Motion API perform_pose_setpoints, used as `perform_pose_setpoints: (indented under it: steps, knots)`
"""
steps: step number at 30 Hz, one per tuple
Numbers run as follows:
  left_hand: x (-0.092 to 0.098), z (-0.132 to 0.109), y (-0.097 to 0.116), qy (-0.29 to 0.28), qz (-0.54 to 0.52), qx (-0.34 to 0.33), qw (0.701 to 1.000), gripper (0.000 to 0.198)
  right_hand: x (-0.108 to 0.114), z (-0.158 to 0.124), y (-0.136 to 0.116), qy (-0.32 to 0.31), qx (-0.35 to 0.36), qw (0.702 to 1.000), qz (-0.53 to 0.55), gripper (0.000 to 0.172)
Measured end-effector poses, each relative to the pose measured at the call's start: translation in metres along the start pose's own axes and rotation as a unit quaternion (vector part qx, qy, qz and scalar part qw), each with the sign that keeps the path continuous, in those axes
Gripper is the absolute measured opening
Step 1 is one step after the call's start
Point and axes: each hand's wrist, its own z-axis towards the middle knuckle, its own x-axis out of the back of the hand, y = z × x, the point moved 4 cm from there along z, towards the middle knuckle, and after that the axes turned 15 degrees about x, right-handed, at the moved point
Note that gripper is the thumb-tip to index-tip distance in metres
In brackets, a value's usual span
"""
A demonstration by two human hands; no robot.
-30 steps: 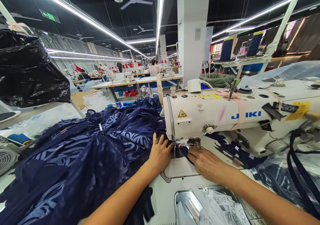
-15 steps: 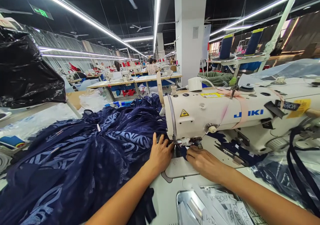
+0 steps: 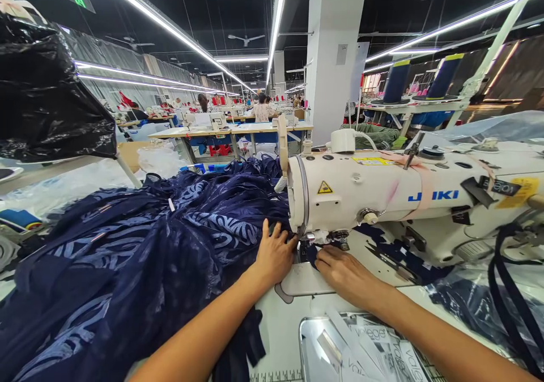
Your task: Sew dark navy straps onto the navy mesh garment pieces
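A white sewing machine [image 3: 327, 192] stands before me with its head over a small piece of navy fabric [image 3: 312, 253]. My left hand [image 3: 276, 254] lies just left of the presser foot [image 3: 302, 249], fingers spread over the edge of the navy lace garments [image 3: 170, 257]; its fingertips nearest the machine are partly hidden. On the right of the foot, my right hand [image 3: 340, 268] has its fingers bent together at the fabric's edge, pinching it. The machine head and my own fingers cover the needle point.
A metal tray [image 3: 310, 342] with printed white labels [image 3: 374, 348] sits in front of my right forearm. Scissors [image 3: 391, 263] lie on the machine bed. Plastic-wrapped navy pieces [image 3: 463, 302] are at right, thread cones [image 3: 395, 83] behind. A black plastic bag [image 3: 51, 98] hangs at upper left.
The view has shifted slightly, so the machine appears a little farther right. Both hands keep nearly the same place beside the presser foot. A white speck by my right fingertips no longer shows.
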Motion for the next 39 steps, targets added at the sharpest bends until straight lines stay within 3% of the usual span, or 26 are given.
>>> perform_pose_setpoints:
  steps: [18,25,29,33,36,39]
  knots:
    - [-0.007,0.014,-0.002,0.000,0.010,0.005,1.000,0.021,-0.007,0.011,-0.003,-0.024,-0.044,0.998,-0.041,0.017]
    - [-0.001,0.010,-0.002,0.006,-0.024,0.033,0.999,0.020,-0.003,0.000,0.017,-0.022,-0.040,0.997,-0.070,0.022]
    - [0.021,0.015,-0.009,-0.040,-0.131,0.108,0.985,0.024,-0.003,-0.005,0.028,-0.002,-0.024,0.995,-0.095,0.023]
    - [0.066,0.011,-0.029,-0.037,-0.241,0.153,0.958,0.026,-0.006,-0.008,0.028,0.008,-0.028,0.995,-0.099,0.023]
    - [0.096,-0.013,-0.050,0.025,-0.225,0.168,0.960,0.020,-0.008,-0.009,0.024,0.002,-0.018,0.994,-0.106,0.019]
    - [0.103,-0.050,-0.057,0.030,-0.164,0.090,0.982,0.018,-0.007,-0.009,0.020,0.019,-0.016,0.994,-0.107,0.014]
